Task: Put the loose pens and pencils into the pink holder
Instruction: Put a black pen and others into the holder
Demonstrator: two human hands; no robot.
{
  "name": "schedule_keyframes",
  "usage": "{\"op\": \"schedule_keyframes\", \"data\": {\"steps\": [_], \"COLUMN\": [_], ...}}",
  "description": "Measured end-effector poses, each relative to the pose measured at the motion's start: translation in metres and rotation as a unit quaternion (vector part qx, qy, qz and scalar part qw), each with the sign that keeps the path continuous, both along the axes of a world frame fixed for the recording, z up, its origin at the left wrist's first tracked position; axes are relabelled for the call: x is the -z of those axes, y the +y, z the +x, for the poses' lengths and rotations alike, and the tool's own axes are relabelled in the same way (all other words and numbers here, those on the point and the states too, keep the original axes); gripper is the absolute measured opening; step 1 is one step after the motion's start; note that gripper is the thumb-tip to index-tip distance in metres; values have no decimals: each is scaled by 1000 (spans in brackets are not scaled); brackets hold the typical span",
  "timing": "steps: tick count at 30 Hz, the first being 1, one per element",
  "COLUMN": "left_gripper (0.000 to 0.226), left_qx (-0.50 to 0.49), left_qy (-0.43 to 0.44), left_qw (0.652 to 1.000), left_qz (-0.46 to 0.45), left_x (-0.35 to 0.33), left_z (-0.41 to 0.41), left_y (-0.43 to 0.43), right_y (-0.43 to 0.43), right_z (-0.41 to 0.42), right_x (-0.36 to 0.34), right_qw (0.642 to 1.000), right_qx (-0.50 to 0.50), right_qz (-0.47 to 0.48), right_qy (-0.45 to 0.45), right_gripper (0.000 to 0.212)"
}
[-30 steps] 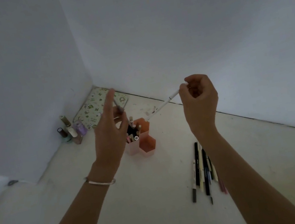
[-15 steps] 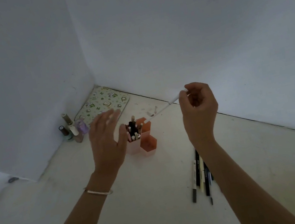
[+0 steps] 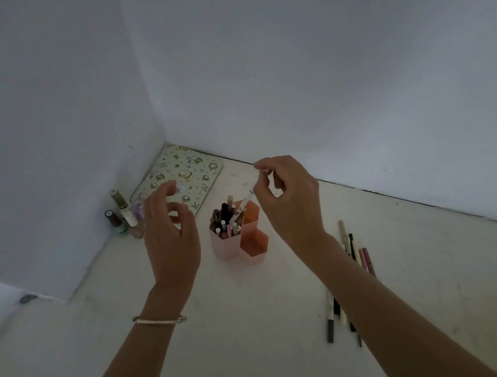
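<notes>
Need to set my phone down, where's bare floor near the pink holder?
Bare floor: in front of the pink holder, left of the loose pens; also right of them, toward the wall. Crowded: the corner, with small bottles and the patterned pad.

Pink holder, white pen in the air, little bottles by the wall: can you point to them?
holder (image 3: 223,248): head view, on its front left wall.
pen (image 3: 246,201): head view, on the white shaft just above the holder.
bottles (image 3: 128,215): head view, on the pale body of the tallest one.
</notes>
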State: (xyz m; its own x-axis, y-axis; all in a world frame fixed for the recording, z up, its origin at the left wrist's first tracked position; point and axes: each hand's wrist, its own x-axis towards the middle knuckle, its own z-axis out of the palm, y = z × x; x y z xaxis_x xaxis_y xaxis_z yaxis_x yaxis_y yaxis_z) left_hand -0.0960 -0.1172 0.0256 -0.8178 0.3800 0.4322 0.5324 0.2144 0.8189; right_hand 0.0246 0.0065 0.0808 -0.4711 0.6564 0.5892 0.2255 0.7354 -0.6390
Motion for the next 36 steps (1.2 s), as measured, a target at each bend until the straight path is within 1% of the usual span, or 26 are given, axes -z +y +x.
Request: {"op": "schedule_keyframes", "data": {"steps": [3,6,8,10,12,14,16,18,20,22,23,24,25,26,27,28,29,30,31,32,36], "left_gripper": [36,37,38,38,36,35,35,34,30,24,20,16,13,11,11,15,21,24,25,25,22], "left_qx": [4,5,7,10,13,14,19,33,40,79,115,157,194,219,234,243,253,263,267,266,231], "left_qy": [-10,-20,-27,-30,-36,-40,-35,-25,1,31,30,17,-6,-35,-67,-101,-128,-144,-151,-153,-140], "left_qw": [1000,1000,1000,999,999,999,999,999,998,994,991,987,979,962,934,897,859,829,812,805,815], "left_qz": [6,9,14,19,23,22,20,29,55,75,61,16,-59,-158,-262,-356,-427,-471,-497,-508,-513], "left_x": [-1,-2,-3,-4,-6,-10,-17,-29,-41,-45,-43,-36,-24,-9,8,24,38,50,59,65,77], "left_z": [2,4,6,8,10,13,19,28,41,69,88,109,127,144,156,164,172,179,184,190,205], "left_y": [-1,0,1,2,3,6,13,26,39,57,68,78,86,95,101,105,107,108,107,107,107], "right_y": [4,1,-5,-12,-18,-21,-16,-1,20,44,54,63,69,74,77,78,78,79,78,78,78], "right_z": [4,6,3,0,0,3,8,17,30,51,63,75,85,97,106,115,123,132,138,146,165], "right_x": [3,11,18,29,42,50,50,40,27,16,13,11,12,13,16,20,25,30,34,39,55], "right_qw": [999,997,994,988,983,978,983,995,998,994,991,988,984,980,976,973,970,969,968,967,964], "right_qx": [-5,-48,-75,-86,-109,-116,-103,-52,12,71,93,112,127,142,154,162,168,171,172,173,170], "right_qz": [-4,16,-12,-29,26,59,48,-5,-54,-80,-93,-106,-122,-137,-152,-164,-174,-180,-185,-187,-204], "right_qy": [-37,-52,-79,-122,-146,-162,-146,-89,-27,2,8,12,13,12,11,11,8,4,0,-3,-17], "right_gripper": [20,22,24,19,10,11,15,25,26,27,27,28,29,29,30,30,31,31,31,31,32]}}
